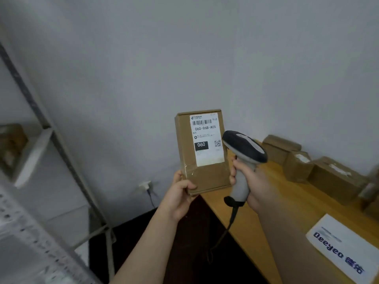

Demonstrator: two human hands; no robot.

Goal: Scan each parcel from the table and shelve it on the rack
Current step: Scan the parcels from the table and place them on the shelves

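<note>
My left hand [180, 191] grips the lower left corner of a brown cardboard parcel [185, 140] and holds it upright in the air, its white shipping label [207, 138] with barcode facing me. My right hand [249, 181] grips the handle of a grey and black barcode scanner [244, 148], whose head sits just right of the label and covers the parcel's right edge. The scanner's cable hangs down below my right hand. A grey metal rack [30, 103] stands at the left.
Several more cardboard parcels [336, 177] line the back of the wooden table [272, 212] at the right. A white printed sheet [346, 247] lies on the table near me. A box [12, 142] sits on a rack shelf. A wall socket [145, 186] is behind.
</note>
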